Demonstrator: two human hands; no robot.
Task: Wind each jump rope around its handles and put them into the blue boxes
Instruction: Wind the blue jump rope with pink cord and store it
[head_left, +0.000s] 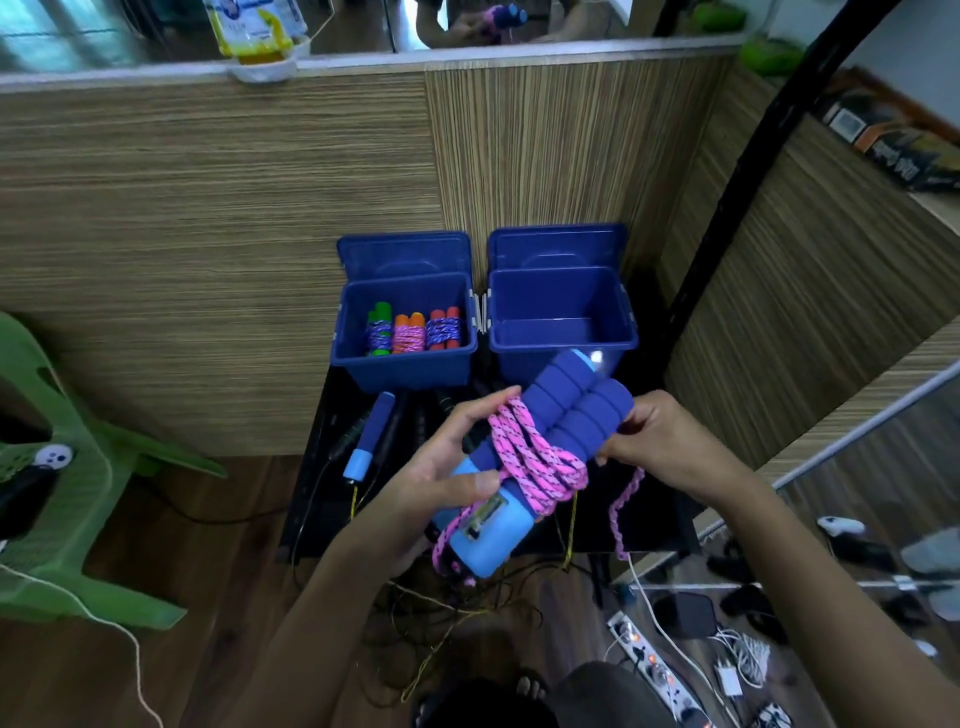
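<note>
Nearest, both hands hold a pair of dark blue foam jump rope handles with light blue plastic ends (545, 447) side by side above the near part of the black counter (670, 514). The left hand (447, 467) carries them from below: its thumb presses on the light blue end, and its long fingers (485, 402) are nearly straight and close together, touching the pink braided rope (540, 457) that is wound in several loops around the middle of the handles. The right hand (660, 441) has its fingers curled; they pinch the rope at the side of the handles, and a loose pink tail hangs down from there.

Further, on the left part of the counter, a single blue foam handle with a light blue end (370, 435) lies among dark cords.

At the far edge of the counter two open dark blue plastic boxes stand side by side. The left blue box (402, 364) contains three wound ropes: one with green handles (379, 330), one with orange handles (408, 332), one with red handles (444, 327). The right blue box (561, 312) shows only its floor. Behind them is a striped wooden wall (208, 208).
</note>
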